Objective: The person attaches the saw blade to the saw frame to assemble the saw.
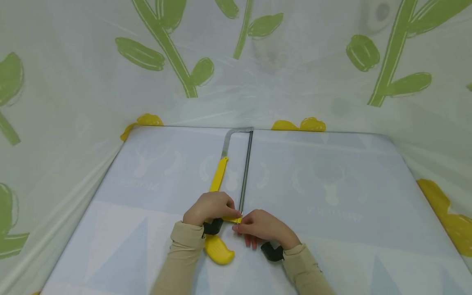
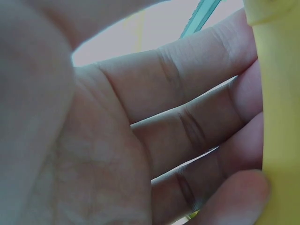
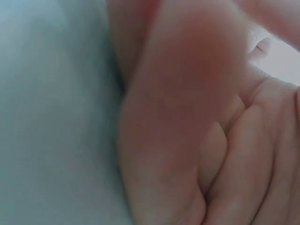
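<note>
A hacksaw [image 1: 219, 176] with a yellow and silver frame lies on the table, its curved front end pointing away from me. Its dark, narrow blade [image 1: 246, 172] runs along the right side. My left hand [image 1: 212, 205] grips the saw near its yellow handle [image 1: 220, 250], thumb and forefinger reaching to the blade's near end. In the left wrist view, fingers curl against the yellow part [image 2: 283, 117]. With thumb and forefinger, my right hand [image 1: 264, 226] pinches at the yellow corner where the blade ends; the fingertips hide the small part there. Blurred, curled fingers [image 3: 173, 112] fill the right wrist view.
The table [image 1: 350, 172] has a pale printed cover with faint deer heads and blue triangles. White sheeting [image 1: 306, 82] with green leaves hangs behind it and along both sides. Black wrist straps [image 1: 273, 252] sit at the sleeve cuffs.
</note>
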Available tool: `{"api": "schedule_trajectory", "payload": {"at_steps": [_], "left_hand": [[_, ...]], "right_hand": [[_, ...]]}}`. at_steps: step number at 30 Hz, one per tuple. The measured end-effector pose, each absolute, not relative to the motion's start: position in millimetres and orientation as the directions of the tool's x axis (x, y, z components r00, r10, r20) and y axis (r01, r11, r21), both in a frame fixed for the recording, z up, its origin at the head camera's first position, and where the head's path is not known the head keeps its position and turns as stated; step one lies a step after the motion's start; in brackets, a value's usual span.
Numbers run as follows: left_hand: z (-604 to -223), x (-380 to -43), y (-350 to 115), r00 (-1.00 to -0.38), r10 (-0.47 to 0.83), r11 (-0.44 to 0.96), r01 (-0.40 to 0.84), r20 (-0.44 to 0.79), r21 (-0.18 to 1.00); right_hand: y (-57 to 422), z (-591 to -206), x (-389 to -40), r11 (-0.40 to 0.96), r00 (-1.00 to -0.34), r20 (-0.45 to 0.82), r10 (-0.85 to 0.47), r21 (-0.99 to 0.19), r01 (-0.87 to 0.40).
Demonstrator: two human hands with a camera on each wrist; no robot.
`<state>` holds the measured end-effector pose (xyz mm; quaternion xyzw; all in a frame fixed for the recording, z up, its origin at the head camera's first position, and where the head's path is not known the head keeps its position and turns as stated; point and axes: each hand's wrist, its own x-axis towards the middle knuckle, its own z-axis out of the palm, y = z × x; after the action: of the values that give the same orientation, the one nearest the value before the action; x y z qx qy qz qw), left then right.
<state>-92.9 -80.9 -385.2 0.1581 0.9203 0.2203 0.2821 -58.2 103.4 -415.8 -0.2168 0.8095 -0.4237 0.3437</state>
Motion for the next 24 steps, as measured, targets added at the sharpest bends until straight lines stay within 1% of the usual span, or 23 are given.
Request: {"api": "schedule_trajectory", "payload": {"at_steps": [15,24], "left_hand": [[-389.5,-93.4,-81.8,-0.794,0.424,0.841,0.167,-0.435,0.515],[-388.0,-92.2,-82.1,-0.793,0.425,0.839,0.164,-0.436,0.519]], "right_hand": [[106.9,-416.3,-58.3,0.520,-0.647,-0.424,-0.634,-0.852,0.048],[109.6,-416.2,-60.1,0.501,-0.664,-0.393,-0.636,-0.865,0.032]]}}
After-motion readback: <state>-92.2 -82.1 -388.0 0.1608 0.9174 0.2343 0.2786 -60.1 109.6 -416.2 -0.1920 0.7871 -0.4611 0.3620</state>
